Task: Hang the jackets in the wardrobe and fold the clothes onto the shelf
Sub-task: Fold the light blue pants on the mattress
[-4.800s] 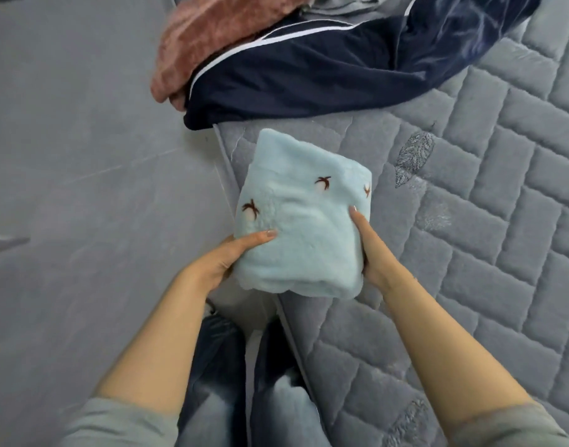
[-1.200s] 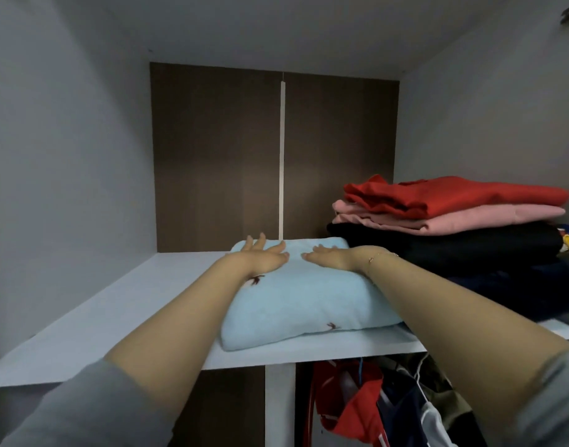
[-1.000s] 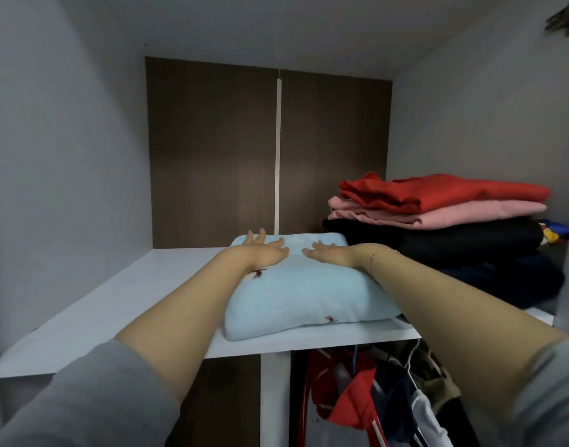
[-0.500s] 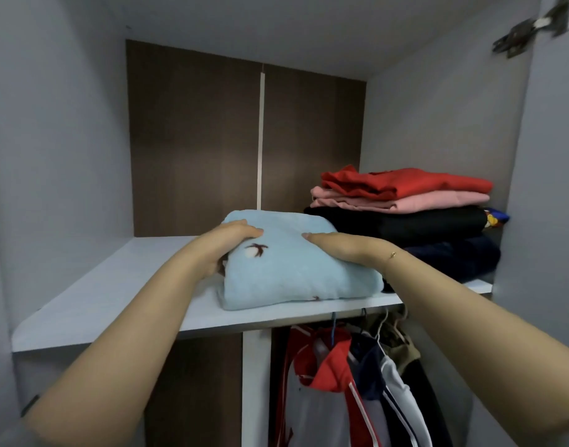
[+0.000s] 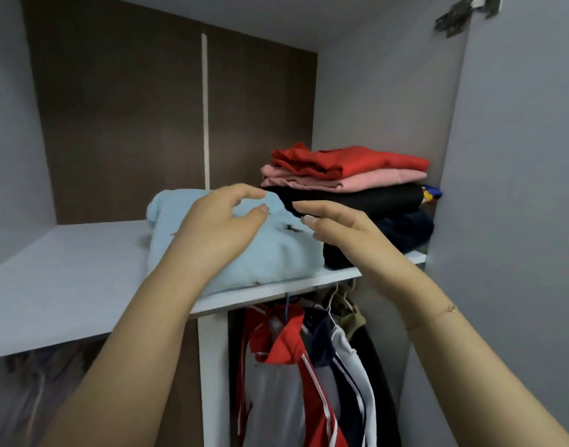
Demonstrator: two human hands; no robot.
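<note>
The blue fleece (image 5: 241, 250) is lying folded on the shelf (image 5: 67, 279), under and just beyond both sets of fingertips, touching the stack (image 5: 350, 188) at its right. To finish this well, I'd judge she should be lifting both palms straight up, so the fold isn't dragged toward the shelf lip. The left hand (image 5: 218, 227) is hovering over the fleece, fingers loosely curled, holding nothing; contact is hard to tell. The right hand (image 5: 338, 227) is hanging beside it, fingers relaxed and apart, empty. Jackets (image 5: 309, 366) are hanging below.
</note>
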